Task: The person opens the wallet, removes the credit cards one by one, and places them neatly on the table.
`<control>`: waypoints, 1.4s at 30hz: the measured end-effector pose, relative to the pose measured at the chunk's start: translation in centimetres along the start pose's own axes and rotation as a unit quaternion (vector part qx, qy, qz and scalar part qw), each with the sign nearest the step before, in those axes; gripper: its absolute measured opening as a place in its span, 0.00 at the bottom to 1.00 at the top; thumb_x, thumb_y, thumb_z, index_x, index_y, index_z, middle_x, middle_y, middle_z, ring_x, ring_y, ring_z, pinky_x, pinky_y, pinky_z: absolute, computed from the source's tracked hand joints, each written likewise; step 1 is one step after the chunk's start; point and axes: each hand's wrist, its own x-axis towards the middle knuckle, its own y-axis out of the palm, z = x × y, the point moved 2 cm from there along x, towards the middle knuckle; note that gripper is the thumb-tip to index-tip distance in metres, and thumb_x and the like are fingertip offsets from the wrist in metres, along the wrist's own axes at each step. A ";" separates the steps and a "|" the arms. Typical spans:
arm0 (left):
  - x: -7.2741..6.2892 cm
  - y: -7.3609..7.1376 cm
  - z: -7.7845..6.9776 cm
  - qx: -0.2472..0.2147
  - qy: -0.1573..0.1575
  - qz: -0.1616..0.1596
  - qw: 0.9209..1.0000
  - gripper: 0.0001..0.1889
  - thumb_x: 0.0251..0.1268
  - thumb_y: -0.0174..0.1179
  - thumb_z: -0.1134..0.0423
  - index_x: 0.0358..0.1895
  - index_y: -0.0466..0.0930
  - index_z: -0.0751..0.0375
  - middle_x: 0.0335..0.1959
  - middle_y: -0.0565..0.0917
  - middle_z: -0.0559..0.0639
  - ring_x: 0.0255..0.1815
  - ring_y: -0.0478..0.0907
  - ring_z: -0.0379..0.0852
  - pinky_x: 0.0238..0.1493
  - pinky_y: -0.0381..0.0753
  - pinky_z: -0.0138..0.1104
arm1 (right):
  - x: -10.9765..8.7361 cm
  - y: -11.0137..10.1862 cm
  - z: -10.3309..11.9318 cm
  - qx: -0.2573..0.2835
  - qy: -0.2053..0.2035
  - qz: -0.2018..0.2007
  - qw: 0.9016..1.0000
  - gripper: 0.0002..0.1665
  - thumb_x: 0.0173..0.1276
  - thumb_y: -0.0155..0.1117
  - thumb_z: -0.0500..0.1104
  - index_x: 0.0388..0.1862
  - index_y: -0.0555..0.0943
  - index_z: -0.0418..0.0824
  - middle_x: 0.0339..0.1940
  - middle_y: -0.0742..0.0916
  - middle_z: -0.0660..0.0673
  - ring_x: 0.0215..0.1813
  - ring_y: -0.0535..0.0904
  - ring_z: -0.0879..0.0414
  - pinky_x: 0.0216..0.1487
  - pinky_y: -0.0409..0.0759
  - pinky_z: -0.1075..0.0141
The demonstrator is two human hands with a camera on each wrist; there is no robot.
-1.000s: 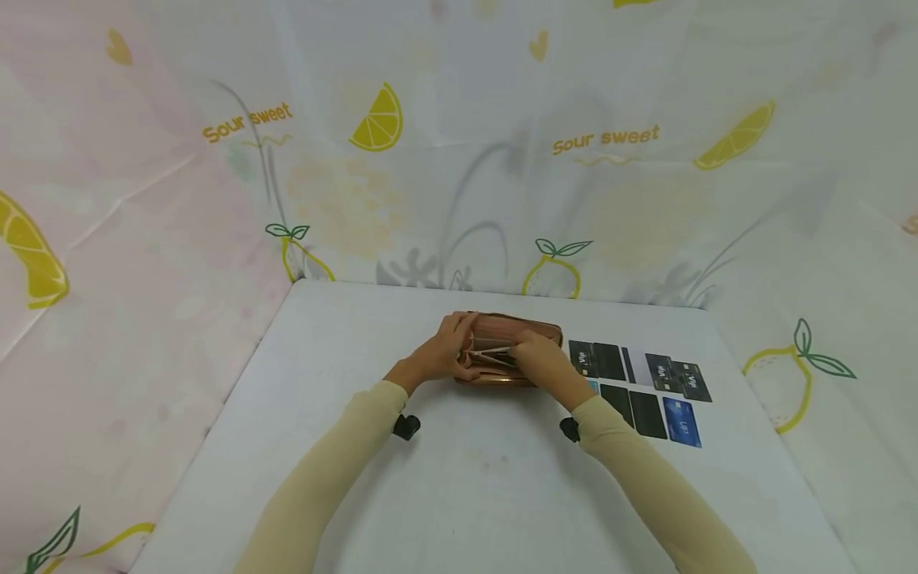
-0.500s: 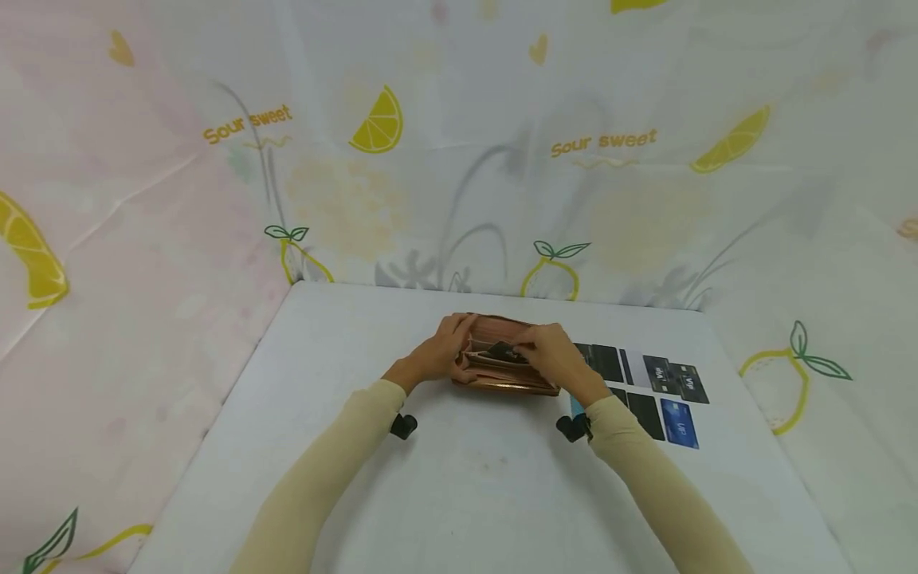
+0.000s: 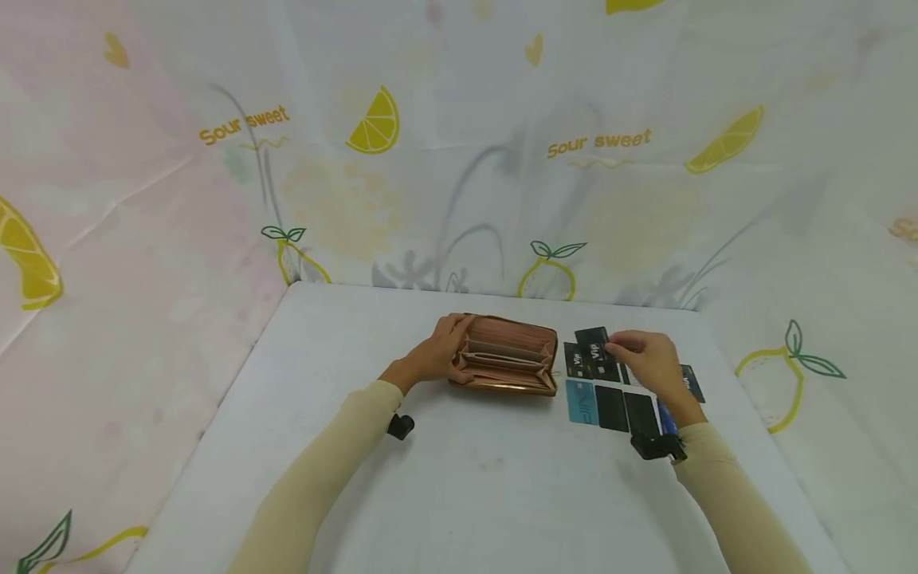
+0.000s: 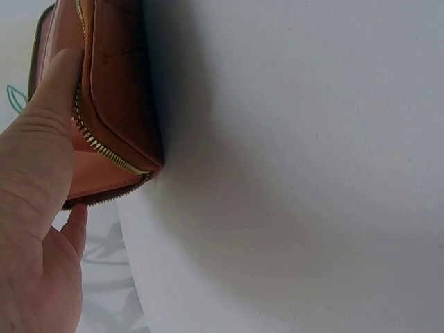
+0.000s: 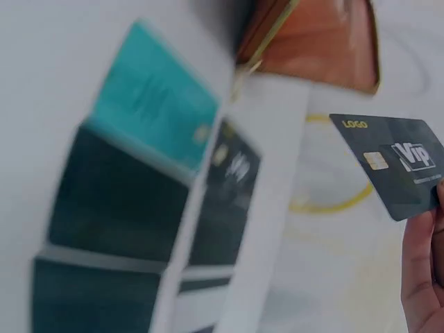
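A brown zip wallet (image 3: 511, 335) stands on the white table, spread wide so its pleated pink-tan compartments face up. My left hand (image 3: 434, 352) grips its left end, with the thumb (image 4: 54, 90) over the near zipped edge in the left wrist view. To the right of the wallet, my right hand (image 3: 653, 365) pinches a black VIP card (image 3: 592, 346) by its edge. The card is raised above the back row of cards; its gold chip and logo show in the right wrist view. Part of that row is hidden behind the hand.
Two rows of cards lie right of the wallet. A black VIP card (image 3: 576, 361) begins the back row; a teal card (image 3: 582, 402), black cards (image 3: 611, 408) and a partly covered blue card (image 3: 668, 420) form the front one. A lemon-print cloth (image 3: 445, 199) hangs behind.
My right hand has drawn a black card out of the wallet and carried it right, over the cards. My left hand stays on the wallet's left end.
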 end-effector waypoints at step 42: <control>0.3 -0.2 -0.3 0.008 -0.019 0.027 0.999 0.59 0.51 0.74 0.46 0.78 0.43 0.61 0.70 0.53 0.58 0.72 0.48 0.54 0.62 0.70 0.41 | -9.4 -6.9 -16.4 0.017 0.384 -0.016 0.923 0.16 0.58 0.74 0.41 0.38 0.86 0.28 0.21 0.85 0.51 0.23 0.76 0.62 0.33 0.70 0.63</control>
